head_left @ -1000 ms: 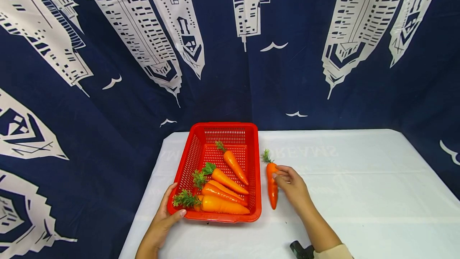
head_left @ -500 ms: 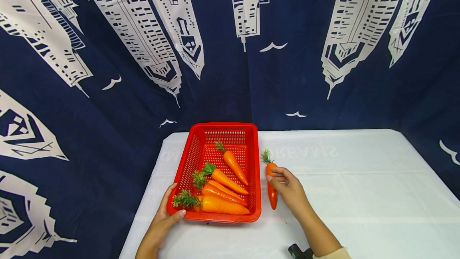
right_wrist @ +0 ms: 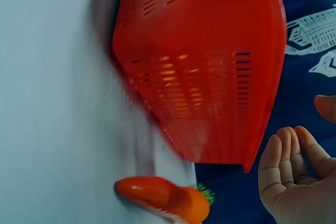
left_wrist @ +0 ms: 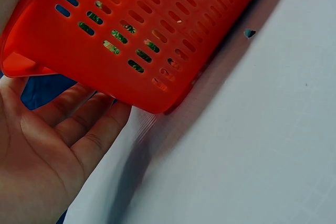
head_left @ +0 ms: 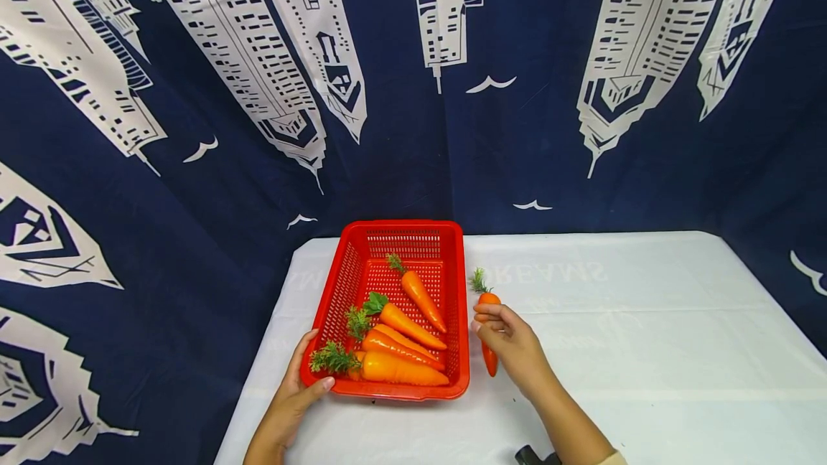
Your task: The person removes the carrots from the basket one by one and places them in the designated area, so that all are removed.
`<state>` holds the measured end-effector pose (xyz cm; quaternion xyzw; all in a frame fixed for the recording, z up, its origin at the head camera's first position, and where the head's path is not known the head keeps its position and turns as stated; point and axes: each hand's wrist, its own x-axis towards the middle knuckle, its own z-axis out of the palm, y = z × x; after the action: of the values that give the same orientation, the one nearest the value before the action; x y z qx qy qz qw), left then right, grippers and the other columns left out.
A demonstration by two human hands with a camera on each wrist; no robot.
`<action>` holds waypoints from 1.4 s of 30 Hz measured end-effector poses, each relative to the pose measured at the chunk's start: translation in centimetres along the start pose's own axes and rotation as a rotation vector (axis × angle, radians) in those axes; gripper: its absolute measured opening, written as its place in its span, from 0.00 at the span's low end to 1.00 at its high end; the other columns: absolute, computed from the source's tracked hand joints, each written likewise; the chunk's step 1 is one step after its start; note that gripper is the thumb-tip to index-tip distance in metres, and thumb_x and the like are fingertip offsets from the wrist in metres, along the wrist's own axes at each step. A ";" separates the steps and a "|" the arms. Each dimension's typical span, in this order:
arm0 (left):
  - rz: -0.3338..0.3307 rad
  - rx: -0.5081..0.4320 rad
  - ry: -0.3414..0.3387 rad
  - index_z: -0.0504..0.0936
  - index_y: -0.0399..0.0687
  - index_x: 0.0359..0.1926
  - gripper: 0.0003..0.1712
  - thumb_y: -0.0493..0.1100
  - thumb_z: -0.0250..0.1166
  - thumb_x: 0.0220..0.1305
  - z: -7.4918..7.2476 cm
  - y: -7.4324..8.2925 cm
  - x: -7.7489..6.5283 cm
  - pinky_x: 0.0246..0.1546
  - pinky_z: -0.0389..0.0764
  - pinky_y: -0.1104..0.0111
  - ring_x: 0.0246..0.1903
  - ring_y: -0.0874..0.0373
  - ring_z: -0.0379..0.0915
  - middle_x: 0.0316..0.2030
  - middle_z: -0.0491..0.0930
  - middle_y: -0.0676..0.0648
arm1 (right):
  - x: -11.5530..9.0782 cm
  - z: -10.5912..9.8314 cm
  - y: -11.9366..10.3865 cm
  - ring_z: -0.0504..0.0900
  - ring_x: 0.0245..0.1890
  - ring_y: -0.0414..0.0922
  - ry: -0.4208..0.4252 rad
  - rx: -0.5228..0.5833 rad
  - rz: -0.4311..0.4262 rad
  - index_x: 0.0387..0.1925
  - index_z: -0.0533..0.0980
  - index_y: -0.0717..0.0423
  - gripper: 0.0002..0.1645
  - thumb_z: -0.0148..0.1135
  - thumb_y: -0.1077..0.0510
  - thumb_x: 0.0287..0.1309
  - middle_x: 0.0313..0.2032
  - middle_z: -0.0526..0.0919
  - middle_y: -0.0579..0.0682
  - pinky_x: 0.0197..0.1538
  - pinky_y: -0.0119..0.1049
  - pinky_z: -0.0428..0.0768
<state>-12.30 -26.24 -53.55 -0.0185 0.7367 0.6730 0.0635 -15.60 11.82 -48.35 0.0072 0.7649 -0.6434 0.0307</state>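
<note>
A red perforated plastic basket stands on the white table, tilted in both wrist views. My left hand grips its near left corner, thumb on the rim and fingers along the outer wall. Inside lie several orange carrots with green tops. One more carrot lies on the table just right of the basket. Above it is my right hand, overlapping its middle in the head view. The right wrist view shows those fingers loosely bent, thumb apart, nothing between them.
White cloth covers the table, whose far edge meets a navy curtain printed with white buildings and birds. A small black object lies by the right forearm at the near edge.
My right hand has shifted left across the carrot toward the basket, away from the carrot's right side. The carrot stays in place. My left hand and the basket have not moved.
</note>
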 end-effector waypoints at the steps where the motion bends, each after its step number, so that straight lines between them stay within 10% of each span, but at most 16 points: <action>1: 0.000 0.000 -0.001 0.50 0.68 0.79 0.51 0.36 0.67 0.63 0.0 0.0 0.0 0.69 0.53 0.53 0.71 0.60 0.48 0.78 0.44 0.52 | -0.1 0.1 -0.1 0.80 0.49 0.44 -0.007 0.005 -0.007 0.59 0.77 0.54 0.23 0.66 0.51 0.66 0.52 0.81 0.58 0.52 0.26 0.79; 11: 0.000 -0.011 -0.013 0.50 0.70 0.79 0.51 0.37 0.67 0.64 -0.1 -0.1 -0.1 0.60 0.64 0.80 0.69 0.66 0.53 0.78 0.44 0.52 | -0.8 0.8 -0.7 0.82 0.48 0.45 -0.096 0.056 -0.028 0.59 0.75 0.54 0.22 0.65 0.53 0.67 0.52 0.82 0.57 0.50 0.26 0.81; 25: 0.001 -0.011 0.007 0.51 0.69 0.78 0.51 0.37 0.67 0.63 0.0 -0.1 -0.1 0.71 0.49 0.44 0.73 0.52 0.45 0.79 0.43 0.50 | -1.7 2.9 -1.4 0.81 0.51 0.50 -0.243 0.087 -0.085 0.57 0.76 0.50 0.19 0.64 0.53 0.67 0.54 0.81 0.56 0.53 0.27 0.81; 34: 0.003 -0.038 0.001 0.50 0.68 0.78 0.51 0.37 0.68 0.63 0.1 -0.1 -0.1 0.72 0.46 0.39 0.76 0.44 0.38 0.79 0.40 0.48 | -1.9 4.0 -1.9 0.81 0.50 0.52 -0.290 0.096 -0.091 0.57 0.76 0.52 0.20 0.66 0.54 0.66 0.56 0.79 0.62 0.49 0.27 0.82; 42: -0.007 0.015 0.003 0.50 0.70 0.79 0.51 0.37 0.67 0.64 0.1 0.1 -0.1 0.68 0.58 0.56 0.74 0.48 0.43 0.79 0.42 0.50 | -2.0 5.0 -2.1 0.82 0.48 0.46 -0.324 0.062 -0.127 0.58 0.75 0.55 0.24 0.69 0.54 0.63 0.55 0.79 0.64 0.49 0.26 0.82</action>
<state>-12.18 -26.19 -53.49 -0.0219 0.7417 0.6672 0.0649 -13.57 6.56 -47.03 -0.1438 0.7287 -0.6600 0.1126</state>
